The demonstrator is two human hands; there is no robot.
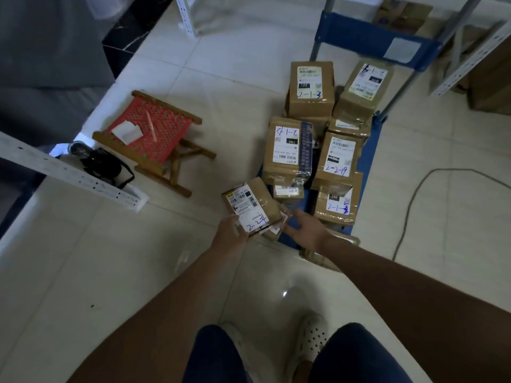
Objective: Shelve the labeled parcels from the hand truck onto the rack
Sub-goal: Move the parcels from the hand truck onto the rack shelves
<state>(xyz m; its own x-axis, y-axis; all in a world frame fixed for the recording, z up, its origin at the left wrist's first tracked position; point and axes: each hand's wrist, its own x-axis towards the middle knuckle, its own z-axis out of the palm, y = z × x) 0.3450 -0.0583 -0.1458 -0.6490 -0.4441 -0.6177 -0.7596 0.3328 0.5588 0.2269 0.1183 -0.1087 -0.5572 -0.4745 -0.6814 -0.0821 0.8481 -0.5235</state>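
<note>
Several brown cardboard parcels with white labels and blue handwritten numbers are stacked on the blue hand truck (370,150) on the floor. My left hand (231,233) grips the near edge of a small labeled parcel (253,207), lifted at the front left corner of the pile. My right hand (307,229) reaches beside it with fingers spread, touching a lower parcel (279,226) under the held one. A box marked 2-1-5 (336,205) lies just right of my right hand.
A red woven folding stool (150,134) with paper and a pen stands to the left. A white rack post (69,170) and a black bag (103,165) sit lower left. More rack uprights (470,55) and boxes stand at the right; a cable (414,200) trails on the tiles.
</note>
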